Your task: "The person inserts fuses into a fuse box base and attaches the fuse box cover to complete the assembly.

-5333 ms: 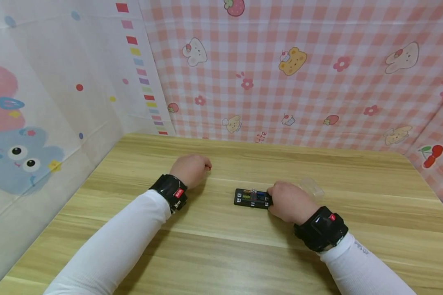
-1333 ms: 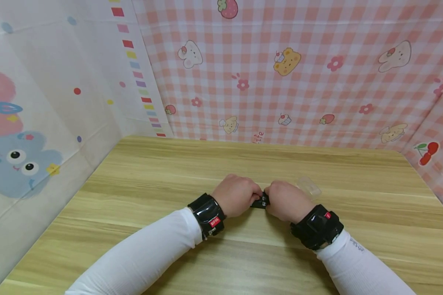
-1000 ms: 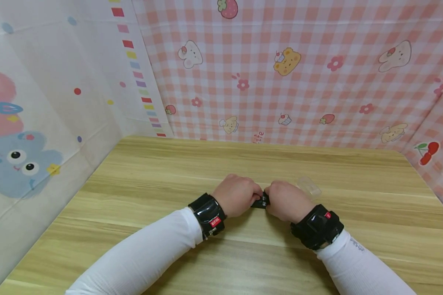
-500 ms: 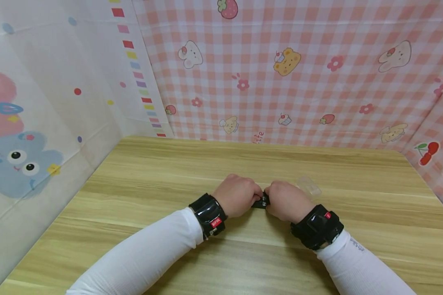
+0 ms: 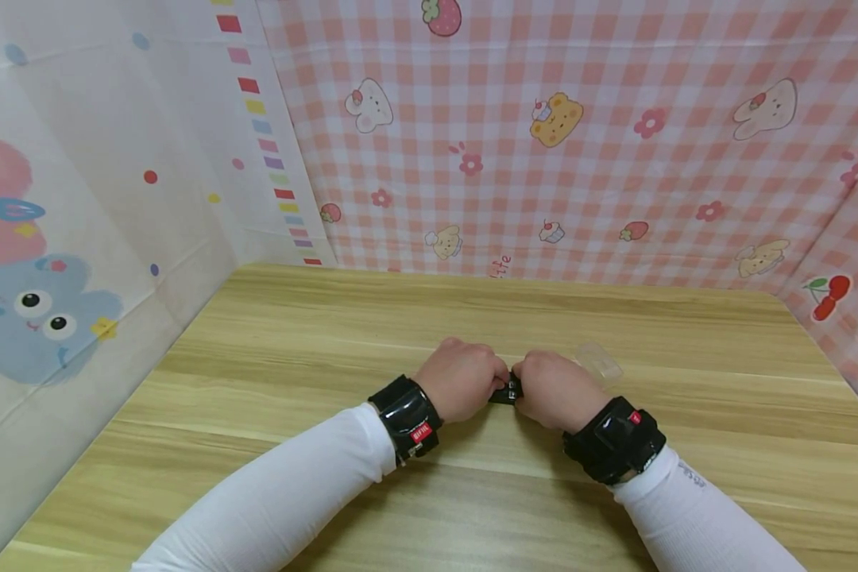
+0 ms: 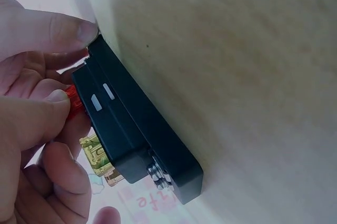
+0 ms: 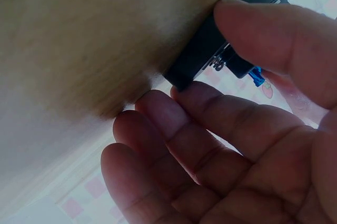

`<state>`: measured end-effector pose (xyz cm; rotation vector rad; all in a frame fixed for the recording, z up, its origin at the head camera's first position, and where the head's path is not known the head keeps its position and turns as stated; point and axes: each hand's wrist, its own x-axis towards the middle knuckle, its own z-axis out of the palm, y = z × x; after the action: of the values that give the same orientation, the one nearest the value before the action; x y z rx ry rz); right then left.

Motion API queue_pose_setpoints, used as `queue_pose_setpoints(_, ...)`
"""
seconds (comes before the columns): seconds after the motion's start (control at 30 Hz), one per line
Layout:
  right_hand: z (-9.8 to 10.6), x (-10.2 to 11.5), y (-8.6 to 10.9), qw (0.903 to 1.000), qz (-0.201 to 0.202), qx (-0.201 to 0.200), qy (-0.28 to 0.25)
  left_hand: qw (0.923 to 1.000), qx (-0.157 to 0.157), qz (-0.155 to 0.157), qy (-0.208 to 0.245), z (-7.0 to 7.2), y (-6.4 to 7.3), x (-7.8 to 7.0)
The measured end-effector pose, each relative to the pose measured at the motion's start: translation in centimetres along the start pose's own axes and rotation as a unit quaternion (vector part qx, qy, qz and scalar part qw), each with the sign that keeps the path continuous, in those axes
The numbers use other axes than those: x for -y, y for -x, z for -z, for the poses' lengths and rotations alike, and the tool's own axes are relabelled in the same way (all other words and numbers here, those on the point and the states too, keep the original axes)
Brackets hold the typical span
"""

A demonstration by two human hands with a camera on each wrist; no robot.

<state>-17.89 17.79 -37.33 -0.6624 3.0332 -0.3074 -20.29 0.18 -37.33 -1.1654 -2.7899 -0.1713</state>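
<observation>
A black fuse block (image 5: 504, 394) lies on the wooden table, partly covered by both hands in the head view. My left hand (image 5: 463, 381) is over its left part. Between thumb and finger it pinches a red blade fuse (image 6: 75, 100) against the block's top, as the left wrist view shows; how deep the fuse sits is hidden. Yellow (image 6: 95, 154) and brown fuses (image 6: 113, 176) stand in the block beside metal terminal screws (image 6: 157, 174). My right hand (image 5: 561, 389) grips the block's right end between thumb and index finger. A blue fuse (image 7: 256, 76) shows in the right wrist view.
Just behind the right hand lies a clear plastic cover (image 5: 600, 363). The wooden tabletop (image 5: 400, 508) is bounded by a pink checked cloth (image 5: 615, 175) at the back and a white printed cloth (image 5: 93, 199) on the left.
Several seconds ago the left hand was farther left, apart from the block, with a small red thing in its fingers. It has since come to the block. Over the last second both hands barely move.
</observation>
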Motion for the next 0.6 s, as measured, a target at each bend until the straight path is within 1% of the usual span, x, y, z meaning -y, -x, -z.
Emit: queue_pose_setpoints(0.6,0.0,0.11,0.01,1.0,-0.008,0.001,-0.002,0.9998,0.002,0.004,-0.017,-0.02,0.05,-0.27)
